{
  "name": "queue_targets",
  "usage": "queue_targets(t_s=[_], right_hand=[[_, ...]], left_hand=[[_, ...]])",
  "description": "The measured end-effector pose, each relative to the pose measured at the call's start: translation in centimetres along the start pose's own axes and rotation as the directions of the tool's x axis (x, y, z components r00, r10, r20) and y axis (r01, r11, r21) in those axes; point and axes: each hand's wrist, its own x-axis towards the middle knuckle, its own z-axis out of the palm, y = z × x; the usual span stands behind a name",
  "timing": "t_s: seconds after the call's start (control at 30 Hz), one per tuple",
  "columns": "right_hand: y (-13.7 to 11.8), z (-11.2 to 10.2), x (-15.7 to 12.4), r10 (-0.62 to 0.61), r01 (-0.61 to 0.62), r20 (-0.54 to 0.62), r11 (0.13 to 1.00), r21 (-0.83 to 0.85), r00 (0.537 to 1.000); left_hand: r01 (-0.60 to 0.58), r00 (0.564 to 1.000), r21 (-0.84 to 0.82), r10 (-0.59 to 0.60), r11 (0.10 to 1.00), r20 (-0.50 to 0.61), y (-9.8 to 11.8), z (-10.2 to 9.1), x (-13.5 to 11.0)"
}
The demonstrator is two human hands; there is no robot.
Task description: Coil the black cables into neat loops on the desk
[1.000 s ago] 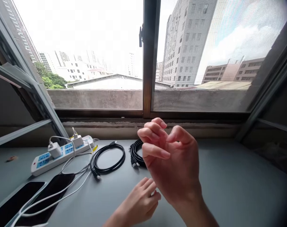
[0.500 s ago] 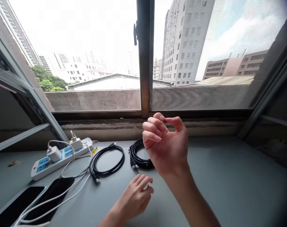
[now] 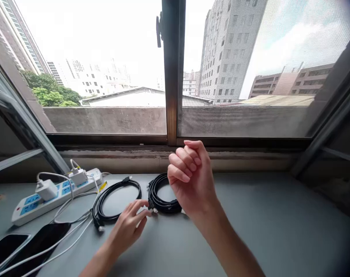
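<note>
Two black cables lie coiled on the grey table (image 3: 278, 223). The left coil (image 3: 99, 209) is a loose ring. The right coil (image 3: 163, 207) is tighter and thicker. My left hand (image 3: 128, 227) rests low on the table between them, its thumb and forefinger closed on the plug at the near left edge of the right coil. My right hand (image 3: 192, 181) is raised above the right coil with its fingers curled in toward the palm; nothing shows in it. It hides the right side of that coil.
A white power strip (image 3: 27, 204) with blue sockets and two white chargers lies at the left, white cords trailing toward two dark phones (image 3: 44, 238) at the lower left corner. A window sill and frame (image 3: 171, 142) run along the back.
My left hand has moved forward and left from the table's near edge to the right coil's plug. My right hand's fingers have curled in further. The view has shifted left.
</note>
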Motion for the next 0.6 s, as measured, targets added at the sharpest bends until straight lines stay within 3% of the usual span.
queue_targets(t_s=[0.17,0.3,0.6], right_hand=[[-0.8,-0.2,0.4,0.066,-0.066,0.022,0.998,0.012,0.998],[-1.5,-0.1,0.7,0.021,-0.021,0.024,1.000,-0.006,0.999],[-1.4,0.2,0.6,-0.077,0.080,0.026,0.984,-0.161,0.997]], left_hand=[[0.042,0.999,0.012,-0.042,0.999,0.015,-0.6,0.3,-0.6],[0.060,0.998,0.027,-0.061,0.998,0.011,-0.6,0.4,-0.9],[-0.036,0.999,-0.011,0.036,0.999,0.018,0.9,0.3,-0.2]])
